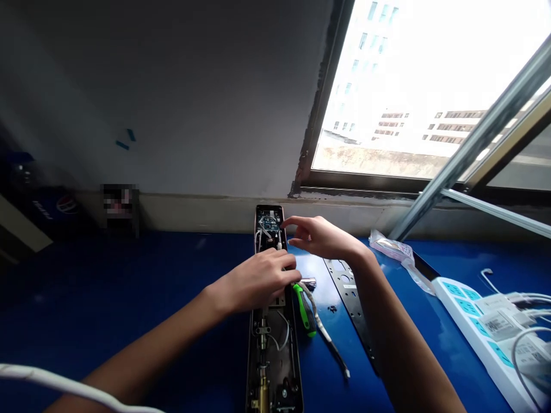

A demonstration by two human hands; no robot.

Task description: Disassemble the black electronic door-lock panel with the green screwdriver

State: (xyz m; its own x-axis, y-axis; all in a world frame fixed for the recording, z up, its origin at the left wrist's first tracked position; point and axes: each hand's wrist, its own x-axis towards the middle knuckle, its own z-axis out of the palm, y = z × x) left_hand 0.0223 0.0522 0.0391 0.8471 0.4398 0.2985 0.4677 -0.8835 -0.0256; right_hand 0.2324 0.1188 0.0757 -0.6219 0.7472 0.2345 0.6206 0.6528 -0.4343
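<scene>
Left grip [256, 281] curves over the opened door-lock body [273, 355], and I cannot tell whether it holds anything; right grip [321, 238] hangs open just beside the lock's circuit board [270, 225]. A green-handled screwdriver [303, 310] and slotted metal plate [349, 298] lie nearby on the blue worktop [129, 287], with a power strip [473, 327] toward its right end, below the window [387, 86].

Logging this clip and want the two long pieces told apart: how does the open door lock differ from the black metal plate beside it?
The open electronic door lock runs straight away from the person, while the black metal plate lies slanted to its right. The lock holds a circuit board, wires and a brass part; the plate is flat and only pierced with holes. The lock also looks wider. Both are long, narrow and lie on the blue table.
</scene>
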